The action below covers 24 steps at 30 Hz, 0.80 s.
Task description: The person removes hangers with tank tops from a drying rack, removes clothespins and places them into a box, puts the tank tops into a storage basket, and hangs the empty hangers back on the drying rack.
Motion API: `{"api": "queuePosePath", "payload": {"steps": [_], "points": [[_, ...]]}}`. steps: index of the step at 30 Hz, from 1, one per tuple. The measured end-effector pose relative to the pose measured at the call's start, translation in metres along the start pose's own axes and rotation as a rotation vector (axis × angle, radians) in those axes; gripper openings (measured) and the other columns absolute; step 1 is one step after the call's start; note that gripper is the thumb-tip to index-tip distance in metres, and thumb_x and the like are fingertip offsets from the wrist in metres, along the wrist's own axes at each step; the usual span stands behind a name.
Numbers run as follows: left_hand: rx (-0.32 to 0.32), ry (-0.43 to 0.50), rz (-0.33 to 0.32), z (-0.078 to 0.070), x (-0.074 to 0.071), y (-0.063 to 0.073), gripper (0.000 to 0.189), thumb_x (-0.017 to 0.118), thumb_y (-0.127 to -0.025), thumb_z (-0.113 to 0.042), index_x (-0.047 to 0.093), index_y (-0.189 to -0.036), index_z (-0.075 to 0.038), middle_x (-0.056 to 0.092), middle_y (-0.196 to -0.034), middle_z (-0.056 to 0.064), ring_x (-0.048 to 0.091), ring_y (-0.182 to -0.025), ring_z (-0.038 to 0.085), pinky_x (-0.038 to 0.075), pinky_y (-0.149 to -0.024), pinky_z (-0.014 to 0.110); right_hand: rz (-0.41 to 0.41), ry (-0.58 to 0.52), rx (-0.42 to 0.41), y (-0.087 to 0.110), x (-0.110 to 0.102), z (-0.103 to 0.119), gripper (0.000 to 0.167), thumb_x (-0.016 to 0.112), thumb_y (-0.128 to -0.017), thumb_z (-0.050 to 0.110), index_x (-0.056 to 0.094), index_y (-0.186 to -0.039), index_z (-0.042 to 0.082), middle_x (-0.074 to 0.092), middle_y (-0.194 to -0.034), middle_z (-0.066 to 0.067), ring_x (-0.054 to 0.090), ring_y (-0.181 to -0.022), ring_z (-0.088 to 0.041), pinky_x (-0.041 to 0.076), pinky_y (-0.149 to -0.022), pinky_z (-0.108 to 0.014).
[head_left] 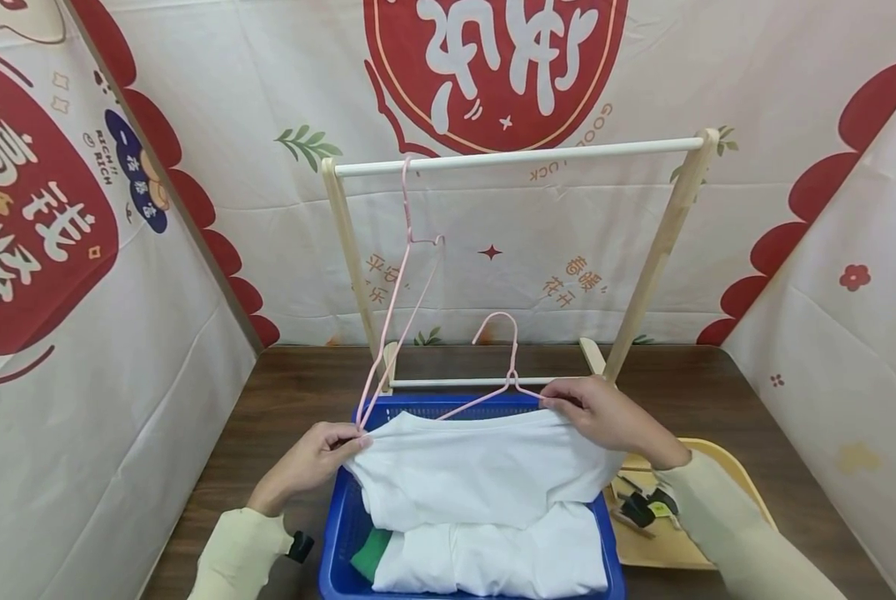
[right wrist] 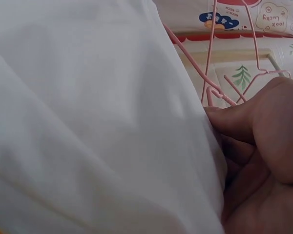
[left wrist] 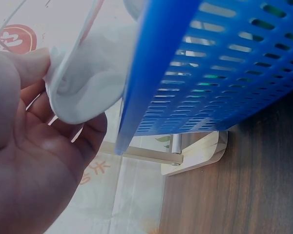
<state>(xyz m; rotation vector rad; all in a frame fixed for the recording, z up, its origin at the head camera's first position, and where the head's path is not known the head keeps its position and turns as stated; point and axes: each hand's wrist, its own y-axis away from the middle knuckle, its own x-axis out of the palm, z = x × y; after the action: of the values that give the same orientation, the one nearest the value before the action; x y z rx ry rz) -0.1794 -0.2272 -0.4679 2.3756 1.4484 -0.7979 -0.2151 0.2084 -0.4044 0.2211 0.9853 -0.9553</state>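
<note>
A white shirt (head_left: 485, 467) is spread across the top of a blue basket (head_left: 330, 550). My left hand (head_left: 308, 462) pinches its left shoulder edge between thumb and fingers. At the opposite shoulder, my right hand (head_left: 605, 417) grips the fabric near the end of a pink hanger (head_left: 513, 367). That hanger's hook stands above the neckline, while its lower part is hidden by the shirt. In the left wrist view, a fold of white cloth (left wrist: 88, 92) lies between thumb and fingers. Cloth covers much of the right wrist view, and my right thumb presses its edge.
Another pink hanger (head_left: 395, 308) hangs from the white rail (head_left: 515, 157) of a wooden rack behind the basket. More white fabric (head_left: 493, 562) and a green cloth (head_left: 372, 550) lie in the basket. To the right sits a yellow tray (head_left: 665, 550) holding small dark items (head_left: 638, 508).
</note>
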Motion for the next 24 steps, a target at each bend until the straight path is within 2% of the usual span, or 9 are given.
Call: {"api": "queuePosePath", "payload": {"steps": [4, 11, 20, 24], "points": [[0.017, 0.007, -0.008, -0.001, -0.001, 0.001, 0.018, 0.058, -0.101, -0.021, 0.073, -0.105, -0.014, 0.067, -0.085, -0.001, 0.061, -0.074, 0.012, 0.052, -0.069, 0.024, 0.007, 0.005, 0.027, 0.002, -0.002, -0.002, 0.013, 0.061, -0.096, 0.002, 0.073, -0.101, 0.006, 0.068, -0.087, 0.006, 0.054, -0.072, -0.004, 0.046, -0.065, -0.023], [0.008, 0.0, -0.026, 0.0, -0.001, 0.001, 0.016, 0.057, -0.101, -0.026, 0.073, -0.102, -0.02, 0.06, -0.075, -0.003, 0.059, -0.07, 0.014, 0.05, -0.065, 0.025, -0.025, 0.022, 0.049, 0.005, -0.009, -0.004, 0.013, 0.063, -0.095, 0.003, 0.073, -0.099, 0.008, 0.068, -0.086, 0.006, 0.054, -0.071, -0.005, 0.047, -0.064, -0.023], [0.0, 0.017, -0.032, -0.001, -0.002, 0.002, 0.017, 0.058, -0.101, -0.022, 0.072, -0.102, -0.013, 0.059, -0.074, 0.0, 0.058, -0.067, 0.022, 0.05, -0.062, 0.023, -0.051, 0.019, 0.066, 0.008, -0.018, -0.008, 0.014, 0.063, -0.094, 0.002, 0.073, -0.099, 0.009, 0.069, -0.086, 0.004, 0.052, -0.072, -0.007, 0.045, -0.063, -0.024], [-0.014, 0.03, -0.027, -0.002, -0.002, 0.002, 0.018, 0.058, -0.101, -0.02, 0.072, -0.106, -0.011, 0.063, -0.08, 0.001, 0.06, -0.07, 0.022, 0.054, -0.065, 0.027, -0.068, 0.02, 0.083, 0.008, -0.02, -0.012, 0.014, 0.063, -0.094, 0.001, 0.073, -0.101, 0.008, 0.071, -0.089, 0.002, 0.052, -0.072, -0.007, 0.045, -0.063, -0.024]]}}
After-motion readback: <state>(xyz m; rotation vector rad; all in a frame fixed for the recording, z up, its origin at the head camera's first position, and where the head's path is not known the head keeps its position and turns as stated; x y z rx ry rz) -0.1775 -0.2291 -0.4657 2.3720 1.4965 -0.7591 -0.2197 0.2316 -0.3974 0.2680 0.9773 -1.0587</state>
